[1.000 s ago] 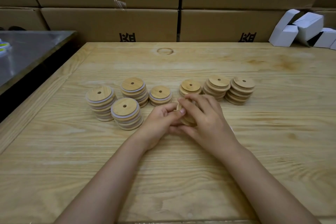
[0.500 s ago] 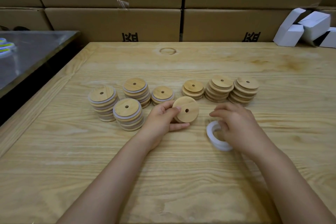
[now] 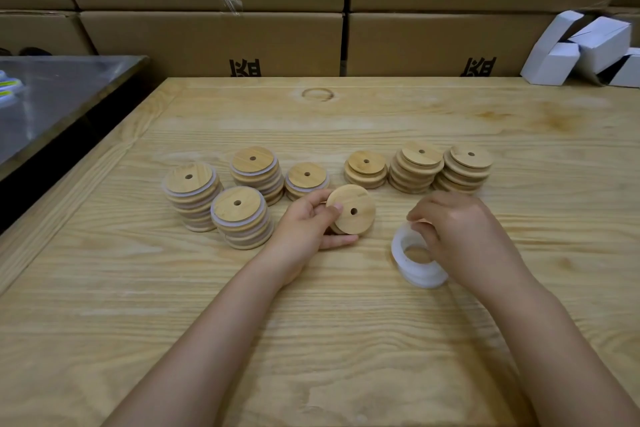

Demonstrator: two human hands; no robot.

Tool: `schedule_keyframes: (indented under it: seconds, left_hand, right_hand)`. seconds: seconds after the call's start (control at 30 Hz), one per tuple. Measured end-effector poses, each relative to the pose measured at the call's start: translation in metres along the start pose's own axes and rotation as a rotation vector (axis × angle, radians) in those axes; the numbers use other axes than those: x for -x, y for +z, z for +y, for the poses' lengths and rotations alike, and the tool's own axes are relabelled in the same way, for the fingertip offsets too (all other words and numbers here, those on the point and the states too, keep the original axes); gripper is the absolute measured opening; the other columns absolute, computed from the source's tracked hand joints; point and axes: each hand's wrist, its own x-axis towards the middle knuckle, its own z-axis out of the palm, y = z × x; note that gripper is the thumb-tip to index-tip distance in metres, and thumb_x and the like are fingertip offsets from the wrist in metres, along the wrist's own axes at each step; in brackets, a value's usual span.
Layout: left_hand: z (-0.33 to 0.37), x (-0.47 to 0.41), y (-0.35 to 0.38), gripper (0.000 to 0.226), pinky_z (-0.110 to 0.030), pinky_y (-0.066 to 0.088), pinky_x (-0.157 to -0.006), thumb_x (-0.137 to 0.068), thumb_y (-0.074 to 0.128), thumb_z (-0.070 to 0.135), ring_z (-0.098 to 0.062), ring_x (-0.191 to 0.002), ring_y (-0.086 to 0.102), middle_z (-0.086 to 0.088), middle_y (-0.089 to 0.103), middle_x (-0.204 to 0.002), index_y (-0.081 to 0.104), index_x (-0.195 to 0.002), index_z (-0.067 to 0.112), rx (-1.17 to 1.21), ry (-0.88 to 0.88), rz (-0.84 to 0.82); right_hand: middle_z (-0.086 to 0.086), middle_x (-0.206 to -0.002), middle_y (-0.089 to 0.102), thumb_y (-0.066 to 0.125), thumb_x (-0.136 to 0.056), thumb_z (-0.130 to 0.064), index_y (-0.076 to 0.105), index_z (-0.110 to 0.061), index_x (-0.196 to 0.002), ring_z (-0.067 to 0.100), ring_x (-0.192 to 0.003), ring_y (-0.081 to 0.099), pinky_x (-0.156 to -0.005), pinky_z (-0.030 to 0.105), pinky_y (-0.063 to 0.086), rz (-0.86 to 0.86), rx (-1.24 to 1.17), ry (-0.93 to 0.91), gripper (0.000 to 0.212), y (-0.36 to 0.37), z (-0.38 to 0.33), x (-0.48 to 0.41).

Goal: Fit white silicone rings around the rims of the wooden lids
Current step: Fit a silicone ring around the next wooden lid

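- The left hand [image 3: 306, 224] holds one wooden lid [image 3: 353, 210]: the thumb lies on the top face and the other fingers are curled under it.
- This lid is tilted, with its flat face and small hole turned toward the camera. It is just above the table [image 3: 104, 322], near the middle. No white ring is visible on its rim.
- The right hand [image 3: 464, 236] is to the right of the lid and apart from it. Its fingers are curled down on the far edge of the white rings [image 3: 412, 269] and pinch there.
- The white rings lie in a low pile flat on the table. I cannot tell if the top one is already lifted.
- Behind the left hand there are four stacks of lids with white edges between the layers [image 3: 239, 217].
- To the right, behind both hands, stand three stacks of plain lids [image 3: 415, 166] in a row, close together.
- Brown cardboard boxes [image 3: 214, 42] with black print stand along the far edge of the table.
- Some small white boxes [image 3: 602, 42] lie at the far right corner.
- A grey metal surface [image 3: 59, 94] is beside the table on the left.
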Motion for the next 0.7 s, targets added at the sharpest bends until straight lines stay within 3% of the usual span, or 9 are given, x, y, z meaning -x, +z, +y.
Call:
schedule_keyframes:
  seconds: [0.17,0.27,0.37,0.53,0.63,0.7]
  left_hand:
    - [-0.001,0.001,-0.001,0.028,-0.035,0.060,-0.070,-0.095,0.047,0.003,-0.018,-0.089,0.065,-0.014,0.062,-0.094,0.056,-0.117,0.018,-0.039,0.052,-0.033]
    - [0.000,0.004,-0.002,0.028,-0.037,0.059,-0.071,-0.095,0.048,0.003,-0.019,-0.086,0.065,-0.015,0.062,-0.087,0.056,-0.114,0.021,-0.103,0.108,-0.081]
    - [-0.001,0.007,0.000,0.022,-0.040,0.059,-0.072,-0.095,0.048,0.001,-0.020,-0.080,0.065,-0.006,0.064,-0.075,0.056,-0.108,0.016,-0.176,0.149,-0.111]
    - [0.001,0.010,0.003,0.015,-0.041,0.058,-0.069,-0.093,0.048,-0.001,-0.033,-0.083,0.052,-0.022,0.051,-0.086,0.052,-0.097,0.013,-0.227,0.214,-0.114]
    - [0.001,0.013,0.003,0.008,-0.043,0.058,-0.067,-0.094,0.049,0.004,-0.031,-0.082,0.059,-0.018,0.056,-0.082,0.051,-0.093,0.012,-0.223,0.257,-0.110]
    - [0.000,0.014,0.002,0.006,-0.044,0.058,-0.067,-0.091,0.057,0.015,-0.025,-0.080,0.062,-0.008,0.060,-0.079,0.052,-0.092,0.013,-0.240,0.288,-0.127]
  right_hand:
    - [0.002,-0.080,0.066,0.074,-0.076,-0.007,0.068,-0.009,-0.076,0.027,-0.080,0.062,-0.076,0.043,0.047,0.073,-0.153,0.011,0.007,0.001,-0.003,0.000]
    - [-0.010,-0.093,0.062,0.075,-0.077,-0.018,0.067,-0.017,-0.076,0.012,-0.097,0.056,-0.091,0.026,0.038,0.065,-0.406,0.098,0.008,0.002,-0.009,-0.001]
    - [-0.018,-0.102,0.060,0.075,-0.076,-0.023,0.067,-0.023,-0.075,-0.002,-0.101,0.052,-0.086,0.014,0.035,0.044,-0.585,0.196,0.008,0.005,-0.015,-0.002]
    - [-0.019,-0.104,0.062,0.073,-0.077,-0.021,0.069,-0.025,-0.073,-0.012,-0.099,0.053,-0.079,0.001,0.036,0.086,-0.805,0.297,0.008,0.013,-0.020,-0.003]
    - [-0.008,-0.103,0.065,0.075,-0.075,-0.016,0.071,-0.024,-0.072,-0.004,-0.098,0.057,-0.081,0.007,0.040,0.144,-0.952,0.335,0.009,0.017,-0.026,-0.006]
    - [-0.003,-0.099,0.066,0.076,-0.073,-0.013,0.071,-0.025,-0.071,0.003,-0.098,0.060,-0.084,0.018,0.044,0.204,-1.043,0.355,0.013,0.019,-0.030,-0.006]
